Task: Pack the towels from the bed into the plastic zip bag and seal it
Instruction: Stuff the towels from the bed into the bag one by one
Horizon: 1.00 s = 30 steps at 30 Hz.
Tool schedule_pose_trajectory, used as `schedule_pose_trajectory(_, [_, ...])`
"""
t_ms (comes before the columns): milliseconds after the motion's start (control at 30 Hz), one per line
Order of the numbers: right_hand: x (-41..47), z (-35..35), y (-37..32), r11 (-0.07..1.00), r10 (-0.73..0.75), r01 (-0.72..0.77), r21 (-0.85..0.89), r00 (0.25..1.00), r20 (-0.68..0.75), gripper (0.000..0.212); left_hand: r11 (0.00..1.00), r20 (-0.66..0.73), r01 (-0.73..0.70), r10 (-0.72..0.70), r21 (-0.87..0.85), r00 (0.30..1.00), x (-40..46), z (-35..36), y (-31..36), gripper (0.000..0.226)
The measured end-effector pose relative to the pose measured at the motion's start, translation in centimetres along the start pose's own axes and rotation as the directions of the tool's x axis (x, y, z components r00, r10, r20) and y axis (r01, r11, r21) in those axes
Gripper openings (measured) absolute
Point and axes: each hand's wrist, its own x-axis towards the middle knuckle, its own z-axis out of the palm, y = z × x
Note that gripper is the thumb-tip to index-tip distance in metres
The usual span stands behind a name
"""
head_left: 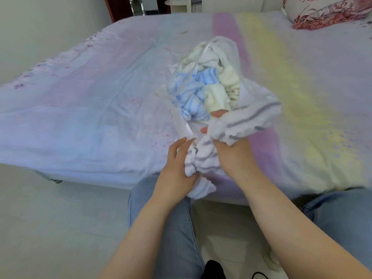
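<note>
Plastic zip bag (182,121) lies on the bed (80,109), mouth toward the person, just beyond the fingertips of both hands. Already inside: blue striped towel (194,93), cream towels (225,87), white towels (203,57) deeper in, farthest from the fingers. Bag looks fairly full.

Grey-striped towel (237,121) is mid-insertion. Part of it is bunched around the right hand (229,152), part hangs down between both palms over the bed edge. Right hand is pushed into the bag mouth, fingers (218,113) curled through the towel, two tips poking out just short of the blue towel. So right hand is grasping the grey-striped towel, shoving it in.

Left hand (177,170) sits at the near left of the mouth, thumb and palm clenched on the lower bunch of the same towel; its upper fingers are stretched loose along the bag's edge. Whether they pinch the plastic too, cannot tell.

Progress: most of the packing looks done. No loose towels visible elsewhere on the bed, so this is likely the last one. Left to do: push the hanging tail in, pull the right hand out, flatten the load, seal. Zip strip not clearly visible here; mouth plainly unsealed.

Farther off: patterned pillow (322,11) at far right corner.
</note>
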Motion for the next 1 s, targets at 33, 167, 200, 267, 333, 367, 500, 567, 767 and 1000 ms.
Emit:
schedule_pose_trajectory(33, [-0.2, -0.8, -0.3, 0.995, -0.042, 0.043, -0.094, 0.999, 0.022, 0.021, 0.997, -0.107, 0.024, -0.032, -0.074, 0.994, 0.1, 0.1, 0.6, 0.028])
schedule_pose_trajectory(167, [-2.1, -2.5, -1.8, 0.926, -0.197, 0.26, -0.275, 0.951, 0.237, 0.011, 0.91, -0.212, 0.122, -0.22, -0.397, 0.952, 1.1, -2.9, 4.0, 0.027])
schedule_pose_trajectory(200, [-2.4, -2.9, -2.1, 0.941, -0.325, 0.335, -0.04, 0.932, 0.161, 0.035, 0.889, -0.173, 0.146, -0.241, -0.434, 0.955, 1.1, -3.5, 4.5, 0.026])
schedule_pose_trajectory(267, [-2.9, -3.9, -2.1, 0.845, -0.418, 0.371, 0.385, 0.907, 0.044, 0.082, 0.859, -0.149, 0.203, -0.303, -0.47, 0.941, 1.5, -4.1, 5.2, 0.023])
schedule_pose_trajectory(333, [-3.2, -4.5, -2.1, 0.77, -0.428, 0.242, 0.59, 0.882, 0.197, 0.089, 0.856, -0.17, 0.247, -0.356, -0.454, 0.919, 1.8, -4.2, 5.4, 0.017])
schedule_pose_trajectory(367, [-3.1, -4.4, -1.8, 0.797, -0.409, 0.181, 0.576, 0.864, 0.294, 0.09, 0.846, -0.143, 0.268, -0.369, -0.461, 0.918, 2.0, -4.3, 5.7, 0.015])
schedule_pose_trajectory(500, [-1.5, -2.5, 0.5, 0.871, -0.489, 0.471, 0.14, 0.802, 0.343, 0.083, 0.513, 0.241, 0.368, -0.298, -0.775, 0.923, 2.4, -4.2, 8.2, 0.027])
schedule_pose_trajectory(567, [-0.2, -2.4, 1.4, 0.861, -0.508, 0.487, 0.149, 0.839, 0.194, 0.07, 0.303, 0.351, 0.384, -0.157, -0.872, 0.923, 2.7, -5.0, 8.6, 0.041])
schedule_pose_trajectory(767, [4.7, -5.6, -1.8, 0.77, -0.607, 0.631, 0.093, 0.77, -0.197, 0.041, 0.668, -0.119, 0.304, -0.509, -0.679, 0.852, 3.8, -5.1, 5.6, 0.027])
schedule_pose_trajectory(1000, [10.4, -2.2, -2.1, 0.456, -0.372, 0.428, -0.78, 0.888, 0.27, 0.06, 0.599, -0.105, 0.413, -0.643, -0.686, 0.758, 6.1, 0.0, 2.9, 0.029])
